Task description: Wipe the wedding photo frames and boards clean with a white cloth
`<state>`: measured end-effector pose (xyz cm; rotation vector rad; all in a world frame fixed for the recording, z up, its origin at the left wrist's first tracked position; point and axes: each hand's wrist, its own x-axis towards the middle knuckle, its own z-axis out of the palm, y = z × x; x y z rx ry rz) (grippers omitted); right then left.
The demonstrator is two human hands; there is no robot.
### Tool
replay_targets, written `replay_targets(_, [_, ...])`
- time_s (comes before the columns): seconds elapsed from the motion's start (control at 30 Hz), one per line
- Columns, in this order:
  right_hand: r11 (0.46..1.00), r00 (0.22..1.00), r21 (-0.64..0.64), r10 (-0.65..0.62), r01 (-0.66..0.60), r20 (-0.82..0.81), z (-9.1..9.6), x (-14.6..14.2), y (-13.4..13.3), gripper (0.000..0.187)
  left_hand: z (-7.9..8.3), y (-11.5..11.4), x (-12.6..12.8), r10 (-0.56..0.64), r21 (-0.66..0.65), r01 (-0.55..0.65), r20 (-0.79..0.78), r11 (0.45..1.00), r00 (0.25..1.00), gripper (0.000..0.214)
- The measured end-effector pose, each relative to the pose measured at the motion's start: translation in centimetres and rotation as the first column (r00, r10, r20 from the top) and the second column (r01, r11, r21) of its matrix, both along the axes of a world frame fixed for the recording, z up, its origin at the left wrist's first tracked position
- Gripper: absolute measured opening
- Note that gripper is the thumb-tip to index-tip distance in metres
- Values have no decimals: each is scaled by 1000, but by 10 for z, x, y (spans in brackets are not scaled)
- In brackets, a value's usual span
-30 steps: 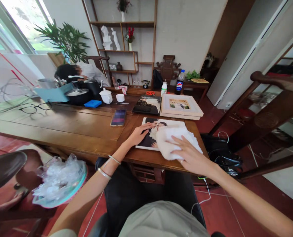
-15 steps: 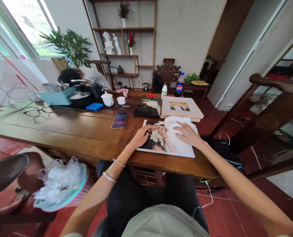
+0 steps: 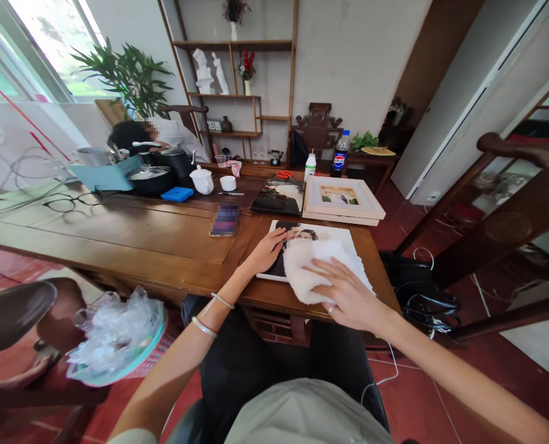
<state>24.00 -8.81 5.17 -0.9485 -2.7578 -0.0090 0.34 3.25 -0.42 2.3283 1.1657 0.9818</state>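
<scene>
A wedding photo panel (image 3: 335,232) lies flat near the front edge of the wooden table (image 3: 186,246). My left hand (image 3: 264,251) rests on the panel's left edge, its fingers stretched out and flat. A white towel (image 3: 305,262) covers the middle and front of the picture, hanging slightly over the panel's near edge. My right hand (image 3: 351,295) presses on this towel with its fingers spread and holds it against the surface. The towel hides much of the pictured couple.
Behind the panel lie a dark photo album (image 3: 277,196) and a white picture frame (image 3: 371,200). A phone (image 3: 225,221), a white teapot (image 3: 203,180) and glasses (image 3: 66,203) are further left. A cola bottle (image 3: 340,155) stands at the back. A person leans on the table's far side.
My right hand has pulled the white towel from the panel's upper right down toward its front middle, covering more of the pictured couple. My left hand stays at the left edge.
</scene>
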Motion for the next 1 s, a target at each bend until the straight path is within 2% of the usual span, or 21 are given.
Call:
replay_targets(0.07, [999, 999, 17, -28, 28, -18, 0, 7, 20, 39, -1, 1, 0, 1, 12, -1, -7, 1000, 1000, 40])
replay_targets(0.23, [976, 981, 100, -193, 195, -32, -5, 33, 92, 33, 0, 0, 0, 10, -7, -10, -13, 1000, 1000, 42])
replay_targets(0.33, [958, 965, 116, -261, 263, -31, -8, 40, 114, 33, 1, -1, 0, 12, -23, -12, -17, 1000, 1000, 43])
replay_targets(0.43, [957, 964, 118, -263, 264, -22, -9, 33, 99, 33, 2, -1, 1, 25, -28, -26, -17, 999, 1000, 43])
replay_targets(0.63, [996, 996, 13, -93, 93, 0, 2, 6, 7, 36, 0, 0, 1, 16, -21, -16, 22, 1000, 1000, 41])
replay_targets(0.73, [999, 1000, -41, -25, 25, -10, 7, 2, -15, 35, -2, 1, 0, 12, -16, -11, 28, 1000, 1000, 41])
replay_targets(0.83, [999, 998, -45, -12, 10, -58, 8, 8, -1, 35, -2, 2, -1, 0, -10, 0, 13, 1000, 1000, 41])
replay_targets(1.0, [996, 996, 30, -83, 84, -30, 1, 26, 68, 26, -1, 1, -1, 6, -11, -6, 0, 1000, 1000, 42])
